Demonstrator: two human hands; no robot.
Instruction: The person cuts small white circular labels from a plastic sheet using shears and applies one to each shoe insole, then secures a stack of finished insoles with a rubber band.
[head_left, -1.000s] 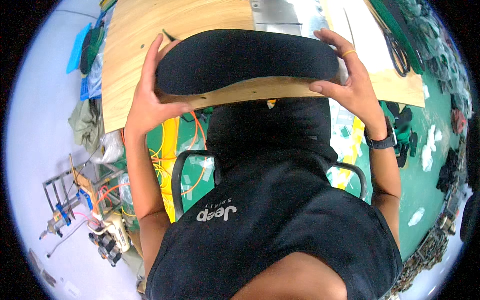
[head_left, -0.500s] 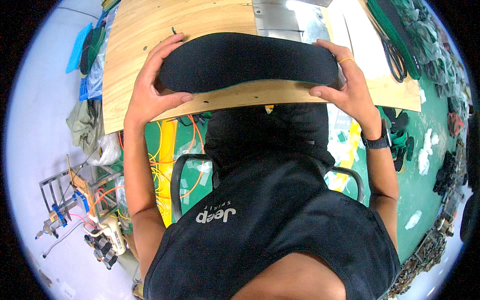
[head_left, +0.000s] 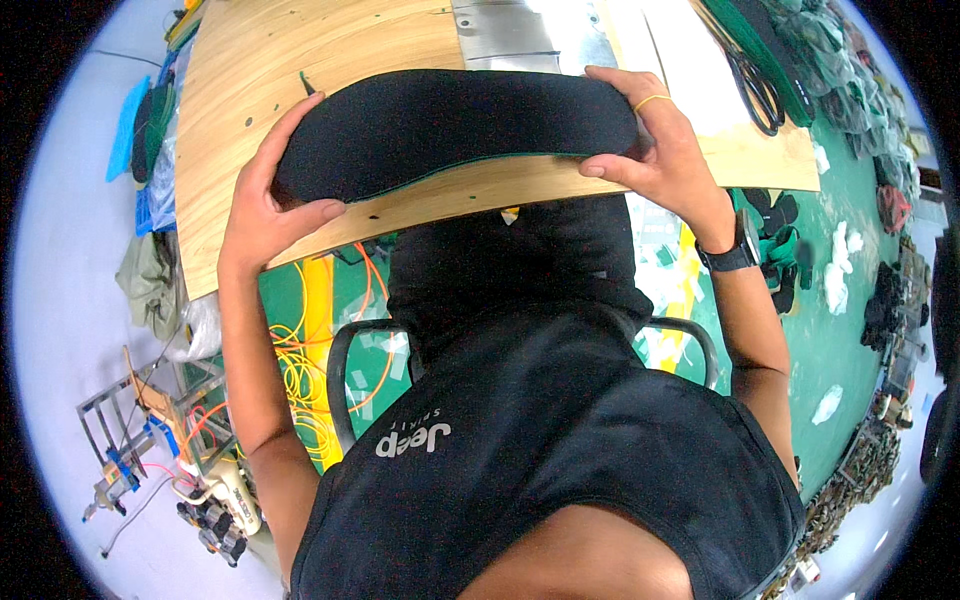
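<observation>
A black insole (head_left: 460, 130) with a thin green line along its near edge is held crosswise over the front of the wooden table (head_left: 235, 120). My left hand (head_left: 270, 205) grips its left end, thumb at the near side and fingers round the far side. Round the right end, my right hand (head_left: 660, 150) has its thumb near and fingers along the far edge. The dark, smooth face is turned up, and its underside is hidden. Its left end sits a little lower in the picture than the right.
A shiny metal plate (head_left: 510, 40) lies on the table beyond the insole. Black cord (head_left: 755, 95) and dark green strips (head_left: 775, 65) lie at the right edge. Orange hoses (head_left: 372, 285) run below on the left, near a metal-framed device (head_left: 165, 415). Chair armrests (head_left: 345, 370) flank me.
Table, hands and insole all sit further left in the picture. The insole's left end has dipped slightly, and more of its green edge shows. Both hands keep their hold.
</observation>
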